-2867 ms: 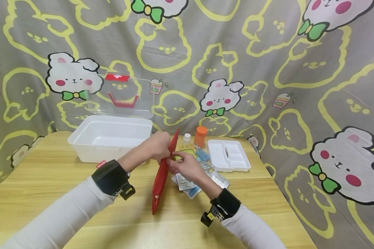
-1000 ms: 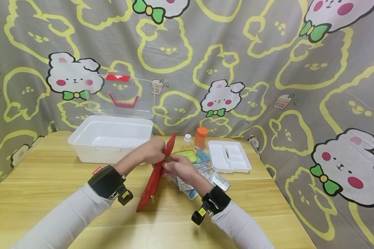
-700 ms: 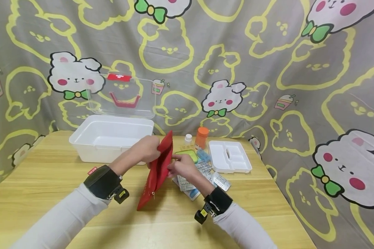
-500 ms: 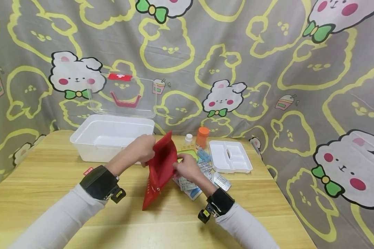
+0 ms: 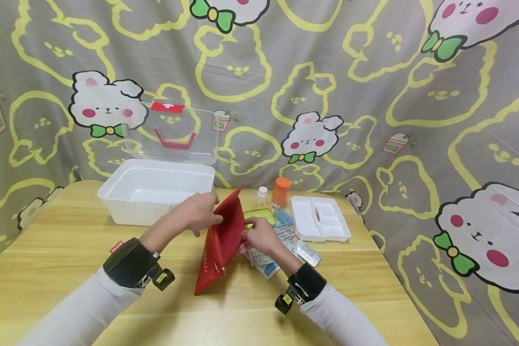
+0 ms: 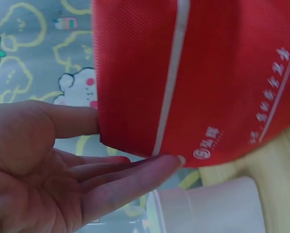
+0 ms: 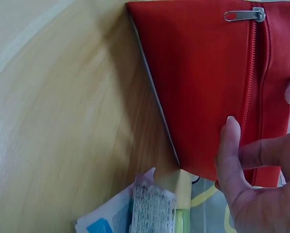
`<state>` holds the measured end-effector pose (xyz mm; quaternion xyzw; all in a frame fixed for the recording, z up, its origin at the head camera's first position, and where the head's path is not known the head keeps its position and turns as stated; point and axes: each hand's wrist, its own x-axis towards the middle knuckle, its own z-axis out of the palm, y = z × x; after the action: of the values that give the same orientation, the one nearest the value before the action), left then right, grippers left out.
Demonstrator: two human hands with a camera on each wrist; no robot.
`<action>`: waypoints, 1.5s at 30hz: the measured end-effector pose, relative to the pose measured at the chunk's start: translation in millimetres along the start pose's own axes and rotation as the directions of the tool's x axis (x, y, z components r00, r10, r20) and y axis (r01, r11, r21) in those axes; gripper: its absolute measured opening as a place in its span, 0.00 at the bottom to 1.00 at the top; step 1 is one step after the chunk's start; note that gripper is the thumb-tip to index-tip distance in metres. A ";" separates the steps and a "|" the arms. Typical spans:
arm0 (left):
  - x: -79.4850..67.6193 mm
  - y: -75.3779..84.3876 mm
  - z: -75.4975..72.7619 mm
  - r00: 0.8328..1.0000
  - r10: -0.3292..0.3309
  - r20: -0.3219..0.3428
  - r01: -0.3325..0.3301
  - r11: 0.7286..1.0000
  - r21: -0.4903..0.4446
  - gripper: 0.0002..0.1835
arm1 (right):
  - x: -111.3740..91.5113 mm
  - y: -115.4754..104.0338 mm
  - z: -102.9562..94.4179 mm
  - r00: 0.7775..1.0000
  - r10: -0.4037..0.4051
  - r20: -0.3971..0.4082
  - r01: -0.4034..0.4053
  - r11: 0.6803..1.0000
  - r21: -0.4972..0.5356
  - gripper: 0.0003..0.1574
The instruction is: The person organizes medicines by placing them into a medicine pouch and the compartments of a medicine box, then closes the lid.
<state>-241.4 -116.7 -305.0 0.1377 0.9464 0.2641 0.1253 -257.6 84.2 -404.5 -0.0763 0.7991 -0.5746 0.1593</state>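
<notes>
left hand [image 5: 196,211]: fingers extended, spread from thumb at red pouch's [image 5: 214,254] edge, contact unclear | right hand [image 5: 259,235]: pinching pouch's zipped side | pouch: tilted, between hands, above table [image 5: 177,307]

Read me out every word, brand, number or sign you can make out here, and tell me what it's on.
White cross sign: on the red latch of the clear lid.
No word or number reads clearly.
Too blurred: white characters and a round logo on the red pouch.
Too small or blurred: print on the blister packs, and on the red tag by the left wristband.
</notes>
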 end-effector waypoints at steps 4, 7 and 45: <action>-6.1 0.6 1.1 0.995 -0.013 0.096 0.026 0.991 -0.130 0.31 | 0.2 -1.2 1.8 1.000 0.004 0.002 -0.004 0.999 0.036 0.29; -10.6 -2.3 3.4 0.991 -0.003 0.133 0.028 0.982 -0.188 0.33 | 0.1 -1.3 3.0 1.000 0.004 0.001 -0.004 0.999 0.048 0.29; -20.0 -54.5 51.3 0.851 -0.114 -0.513 -0.082 0.936 -0.343 0.18 | 6.6 -1.1 22.0 1.000 -0.019 -0.013 0.020 0.989 0.143 0.27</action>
<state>-217.5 -144.2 -373.4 0.0276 0.8826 0.4556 -0.1129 -256.3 62.2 -410.9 -0.0693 0.7558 -0.6326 0.1542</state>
